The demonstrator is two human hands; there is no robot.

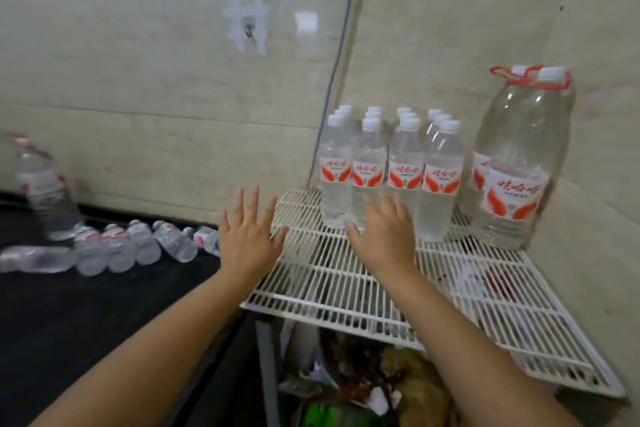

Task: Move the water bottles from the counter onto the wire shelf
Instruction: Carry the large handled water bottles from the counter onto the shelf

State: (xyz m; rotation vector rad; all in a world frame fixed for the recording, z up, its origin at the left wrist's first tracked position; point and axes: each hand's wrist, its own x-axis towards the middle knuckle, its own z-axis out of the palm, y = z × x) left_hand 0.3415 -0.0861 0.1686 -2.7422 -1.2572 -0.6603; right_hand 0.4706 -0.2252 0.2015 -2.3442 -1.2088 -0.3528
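Note:
Several small water bottles (391, 170) with red-and-white labels stand upright in rows at the back of the white wire shelf (450, 295). Two large jugs (519, 166) with red carry handles stand at its right rear corner. On the dark counter (86, 315) to the left, several small bottles (138, 246) lie on their sides and one large jug (45, 198) stands upright. My left hand (247, 236) hovers over the shelf's left edge, fingers spread, holding nothing. My right hand (381, 229) is spread just in front of the standing bottles, also holding nothing.
Tiled walls meet in a corner behind the shelf, with a grey cable (341, 55) running down. Below the shelf's front edge sits an open bin of rubbish (363, 385). The front half of the shelf holds nothing.

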